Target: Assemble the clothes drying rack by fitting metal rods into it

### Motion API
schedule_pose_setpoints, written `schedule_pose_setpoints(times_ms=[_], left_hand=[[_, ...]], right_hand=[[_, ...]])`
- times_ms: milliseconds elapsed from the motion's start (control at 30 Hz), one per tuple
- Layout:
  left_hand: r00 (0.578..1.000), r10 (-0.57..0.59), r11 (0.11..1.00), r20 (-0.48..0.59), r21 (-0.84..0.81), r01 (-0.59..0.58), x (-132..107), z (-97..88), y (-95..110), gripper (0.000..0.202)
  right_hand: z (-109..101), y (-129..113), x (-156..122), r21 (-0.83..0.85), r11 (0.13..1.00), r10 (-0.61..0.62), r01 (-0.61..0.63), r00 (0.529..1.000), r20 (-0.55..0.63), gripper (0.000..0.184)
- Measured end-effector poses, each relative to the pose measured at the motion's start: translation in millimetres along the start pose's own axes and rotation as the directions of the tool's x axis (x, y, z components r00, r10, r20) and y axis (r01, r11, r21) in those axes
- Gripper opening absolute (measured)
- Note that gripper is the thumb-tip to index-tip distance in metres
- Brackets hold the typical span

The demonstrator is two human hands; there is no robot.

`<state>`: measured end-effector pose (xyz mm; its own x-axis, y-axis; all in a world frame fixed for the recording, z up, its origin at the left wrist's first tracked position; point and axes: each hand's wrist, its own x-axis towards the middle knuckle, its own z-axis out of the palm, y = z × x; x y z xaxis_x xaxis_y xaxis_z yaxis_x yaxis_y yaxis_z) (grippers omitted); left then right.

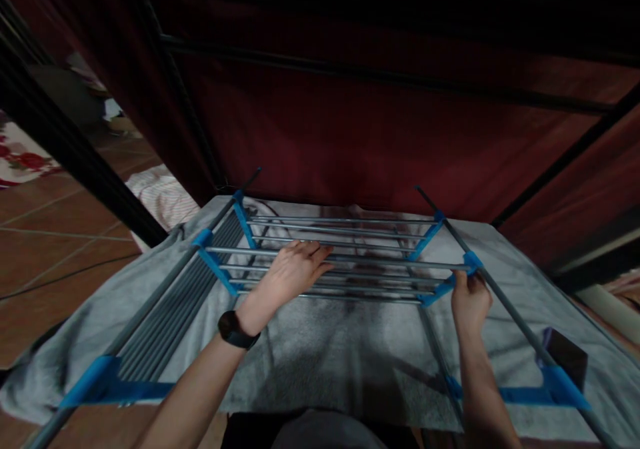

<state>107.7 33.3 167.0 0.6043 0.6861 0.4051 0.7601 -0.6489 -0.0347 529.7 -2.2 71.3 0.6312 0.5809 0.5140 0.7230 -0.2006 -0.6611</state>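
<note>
Resting flat and open, the left hand (295, 272) is pressing the rack's (345, 257) grey bars, while the right hand (469, 300) is gripping its blue corner joint (471, 262).

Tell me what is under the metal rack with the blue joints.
A grey blanket lies spread under the rack, showing between its rods. The left hand rests flat on the rods; the right hand grips a joint. Whatever the blanket covers is hidden.

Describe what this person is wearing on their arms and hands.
There are no sleeves or gloves in view. The left hand and right hand are uncovered up the arms, and no rings show. A black wristwatch with a dark band circles the left wrist.
</note>
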Motion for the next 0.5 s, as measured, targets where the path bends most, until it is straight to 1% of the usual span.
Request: schedule_pose_setpoints(times_ms=[100, 200, 400, 500], left_hand=[[1.0, -0.03, 1.0, 0.003, 0.008, 0.03, -1.6, 5.2, 1.8, 0.028], [1.0, -0.03, 0.999, 0.0, -0.017, 0.03, -2.0, 9.6, 1.4, 0.024], [1.0, -0.01, 0.999, -0.013, -0.041, 0.009, -1.9, 8.4, 0.9, 0.021], [1.0, -0.01, 0.999, -0.024, -0.051, 0.008, -2.0, 8.3, 2.0, 0.024]], right_hand=[[0.3, 3.4, 1.3, 0.008, 1.0, -0.003, 0.003, 1.0, -0.016, 0.058], [-0.2, 5.8, 2.3, -0.048, 0.999, 0.001, -0.002, 1.0, -0.011, 0.052], [-2.5, 6.1, 1.6, -0.122, 0.992, -0.007, 0.006, 1.0, -0.005, 0.047], [-3.3, 3.8, 3.4, -0.111, 0.993, 0.036, -0.036, 0.999, -0.003, 0.046]])
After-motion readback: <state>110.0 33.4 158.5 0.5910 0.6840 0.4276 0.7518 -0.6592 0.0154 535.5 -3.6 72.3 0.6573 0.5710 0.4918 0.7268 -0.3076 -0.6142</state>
